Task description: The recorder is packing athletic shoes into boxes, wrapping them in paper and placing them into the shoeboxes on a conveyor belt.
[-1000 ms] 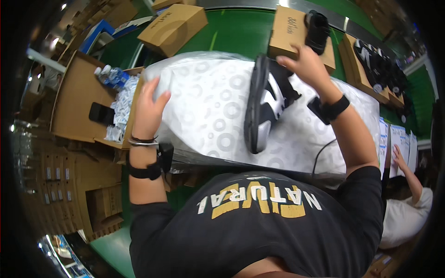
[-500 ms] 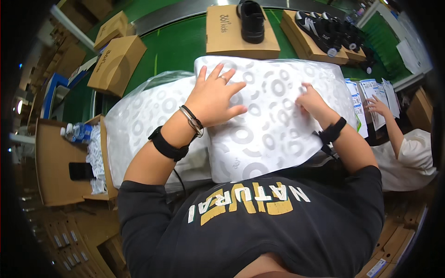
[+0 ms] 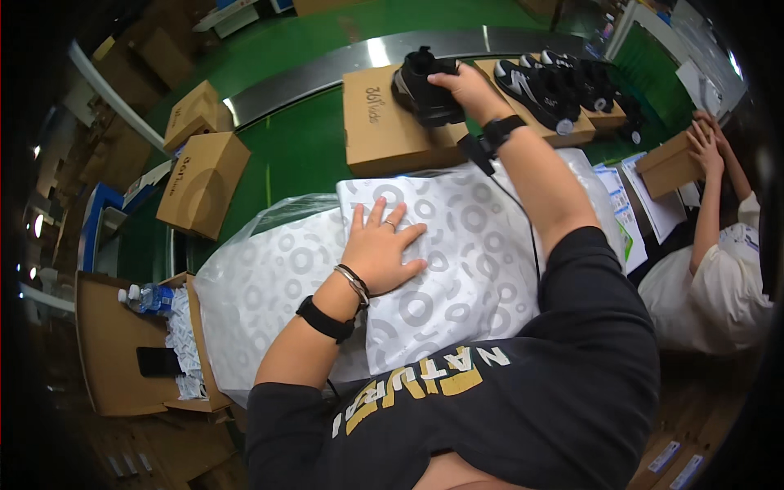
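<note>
Print, dark and set in a single line, marks the left part of the lid of a brown box (image 3: 359,147) on the far side of the paper. Similar dark print shows on a second box (image 3: 202,184) to the left. The shirt (image 3: 523,400) bears large white and yellow letters, partly lost in folds. Forms (image 3: 663,216) at the right carry blue print, too small to read. Pale labels (image 3: 665,456) show at the lower right.

Right hand (image 3: 465,88): grip clamped on a black shoe (image 3: 420,94), held at the lid of the first box; whether the sole touches the lid cannot be told. Left hand (image 3: 378,251): fingers apart, palm down on white paper (image 3: 482,269) patterned with grey rings and arcs. Clear film (image 3: 245,227) shows around the paper's edges.

Surface: green bench (image 3: 306,155), with a metal rail (image 3: 314,86) curving along its far side. Black-and-white shoes (image 3: 531,88) stand on boxes right of the held shoe.

Room: an open carton (image 3: 114,351) at the left contains bottles (image 3: 149,299), a phone (image 3: 159,361) and small white packets (image 3: 184,339). A co-worker (image 3: 698,286) in white, at the right, has both hands at a small carton (image 3: 663,165).
</note>
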The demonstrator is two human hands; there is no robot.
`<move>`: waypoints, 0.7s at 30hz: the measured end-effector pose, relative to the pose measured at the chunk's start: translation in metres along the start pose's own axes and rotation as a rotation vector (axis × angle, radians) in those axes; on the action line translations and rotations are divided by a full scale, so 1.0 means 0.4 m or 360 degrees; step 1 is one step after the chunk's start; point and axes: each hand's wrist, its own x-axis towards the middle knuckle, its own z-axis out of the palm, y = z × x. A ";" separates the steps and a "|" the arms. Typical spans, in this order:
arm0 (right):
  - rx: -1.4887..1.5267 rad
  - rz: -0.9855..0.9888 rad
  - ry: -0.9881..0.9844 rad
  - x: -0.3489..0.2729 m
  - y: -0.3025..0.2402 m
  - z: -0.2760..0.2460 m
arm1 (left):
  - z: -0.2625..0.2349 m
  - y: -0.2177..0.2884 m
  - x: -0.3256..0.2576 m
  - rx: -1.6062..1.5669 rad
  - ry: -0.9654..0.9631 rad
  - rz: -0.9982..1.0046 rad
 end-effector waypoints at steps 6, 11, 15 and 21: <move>-0.1862 -0.1315 -0.0479 -0.495 -0.167 0.028 | 0.001 -0.020 0.002 0.0008 0.0127 -0.0048; -0.1846 -0.1078 -0.0472 -0.740 0.026 0.071 | 0.010 -0.028 0.043 -0.0013 0.0193 0.0010; -0.1560 -0.0180 0.0473 -0.747 0.028 -0.126 | 0.016 -0.026 0.035 -0.0045 0.0144 0.0016; -0.2664 0.0652 0.0956 -0.832 0.123 -0.430 | 0.015 -0.008 0.034 -0.0115 0.0146 -0.0009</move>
